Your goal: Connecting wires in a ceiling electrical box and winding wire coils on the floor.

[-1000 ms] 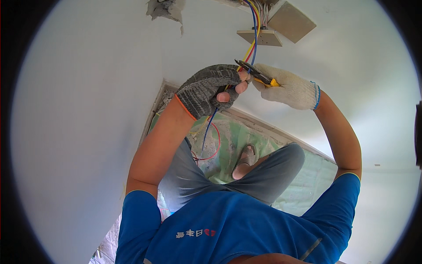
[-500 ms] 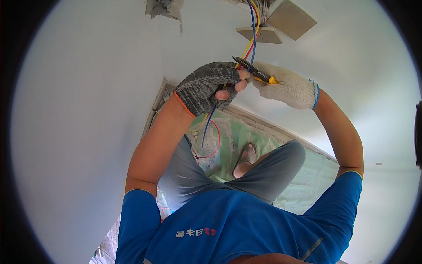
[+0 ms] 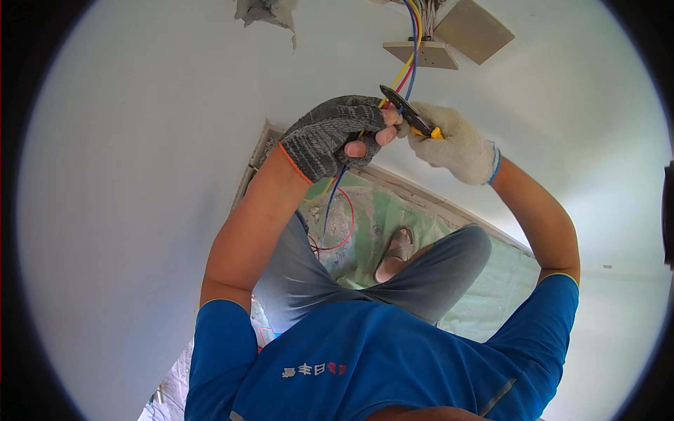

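My left hand [image 3: 337,137], in a dark grey glove with bare fingertips, is closed around a bundle of yellow, red and blue electrical wires [image 3: 414,42]. The wires come down from the wall above and hang out below that hand. In my right hand [image 3: 453,142], in a white knit glove, is a pair of pliers [image 3: 409,111] with black jaws and yellow on the handles. The jaws lie across the wires just above my left fingertips, touching or very close to the blue one. Whether they bite into a wire cannot be made out.
A beige socket plate [image 3: 423,54] hangs tilted from the wall, beside a second square plate [image 3: 475,30]. Broken plaster [image 3: 268,12] shows at upper left. Below, a red wire loop [image 3: 351,217] lies over green floor sheeting [image 3: 484,288], near my sandalled foot [image 3: 395,254].
My right hand has turned slightly, tilting the pliers more steeply across the wires. My left hand keeps its hold on the bundle. The view has shifted slightly.
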`<state>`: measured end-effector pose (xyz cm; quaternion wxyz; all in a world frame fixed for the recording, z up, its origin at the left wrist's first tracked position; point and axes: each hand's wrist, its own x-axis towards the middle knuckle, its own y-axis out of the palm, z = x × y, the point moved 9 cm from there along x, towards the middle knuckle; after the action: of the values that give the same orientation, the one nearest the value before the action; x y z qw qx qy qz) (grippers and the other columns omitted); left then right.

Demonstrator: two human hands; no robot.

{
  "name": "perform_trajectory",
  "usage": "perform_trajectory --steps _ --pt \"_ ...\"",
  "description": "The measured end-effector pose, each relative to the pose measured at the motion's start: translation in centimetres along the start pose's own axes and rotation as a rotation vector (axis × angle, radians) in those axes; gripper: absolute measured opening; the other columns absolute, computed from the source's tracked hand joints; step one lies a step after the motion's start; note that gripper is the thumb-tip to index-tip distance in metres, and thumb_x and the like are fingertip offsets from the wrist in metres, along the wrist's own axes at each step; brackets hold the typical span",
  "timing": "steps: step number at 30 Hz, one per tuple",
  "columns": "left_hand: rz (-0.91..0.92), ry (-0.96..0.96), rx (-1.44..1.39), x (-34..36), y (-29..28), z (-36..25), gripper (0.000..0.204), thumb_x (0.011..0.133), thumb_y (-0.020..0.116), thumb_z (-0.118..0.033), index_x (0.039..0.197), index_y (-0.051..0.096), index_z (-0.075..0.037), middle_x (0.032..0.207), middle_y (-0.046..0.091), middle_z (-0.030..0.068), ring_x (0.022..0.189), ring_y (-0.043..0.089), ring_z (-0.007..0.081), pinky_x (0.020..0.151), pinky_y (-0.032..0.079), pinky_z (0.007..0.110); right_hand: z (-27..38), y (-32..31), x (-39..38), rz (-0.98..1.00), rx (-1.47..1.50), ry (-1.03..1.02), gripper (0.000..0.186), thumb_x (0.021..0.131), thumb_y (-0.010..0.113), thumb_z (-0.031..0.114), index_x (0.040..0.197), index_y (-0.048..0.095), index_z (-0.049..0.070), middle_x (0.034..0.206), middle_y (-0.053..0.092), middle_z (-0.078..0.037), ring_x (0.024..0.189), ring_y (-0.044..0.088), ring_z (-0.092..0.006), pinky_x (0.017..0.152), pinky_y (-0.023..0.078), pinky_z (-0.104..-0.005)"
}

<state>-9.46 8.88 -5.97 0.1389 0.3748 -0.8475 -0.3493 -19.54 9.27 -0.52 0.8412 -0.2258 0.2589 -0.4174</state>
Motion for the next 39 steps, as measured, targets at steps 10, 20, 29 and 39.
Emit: perform_trajectory --steps 10,20,29,39 --pt "-0.057 0.033 -0.003 0.1 -0.2 -0.7 0.027 0.096 0.06 -0.024 0.112 0.056 -0.003 0.078 0.056 0.0032 0.046 0.041 0.0041 0.044 0.032 0.017 -1.3 -1.5 -0.2 0.086 0.135 0.049 0.034 0.087 0.062 0.018 0.119 0.059 0.008 0.09 0.052 0.0 0.087 0.049 -0.0114 0.085 0.042 -0.0274" --pt "-0.088 0.178 -0.107 0.5 -1.4 -1.8 0.024 0.098 0.057 -0.019 0.117 0.051 -0.005 0.085 0.062 0.0081 0.05 0.045 0.0076 0.044 0.036 0.019 -3.1 -1.8 0.3 0.048 0.076 0.066 0.035 0.089 0.06 0.02 0.122 0.058 0.008 0.092 0.053 -0.001 0.087 0.05 -0.0124 0.085 0.044 -0.0277" --pt "0.148 0.105 -0.2 0.4 -0.1 -1.1 0.018 0.098 0.056 -0.02 0.108 0.053 -0.005 0.083 0.06 0.0038 0.049 0.044 0.0045 0.043 0.034 0.019 -1.2 -0.8 -0.1 0.003 0.09 -0.128 0.033 0.091 0.059 0.02 0.122 0.059 0.011 0.094 0.055 -0.002 0.089 0.053 -0.0127 0.086 0.045 -0.0284" --pt "0.238 0.098 -0.282 0.2 -0.1 -0.6 0.014 0.1 0.05 -0.017 0.103 0.051 -0.003 0.078 0.055 0.0041 0.046 0.043 0.0047 0.04 0.039 0.016 0.4 -0.7 0.0 -0.029 -0.167 -0.1 0.036 0.09 0.056 0.02 0.124 0.057 0.009 0.089 0.055 -0.004 0.082 0.05 -0.0156 0.081 0.045 -0.0305"
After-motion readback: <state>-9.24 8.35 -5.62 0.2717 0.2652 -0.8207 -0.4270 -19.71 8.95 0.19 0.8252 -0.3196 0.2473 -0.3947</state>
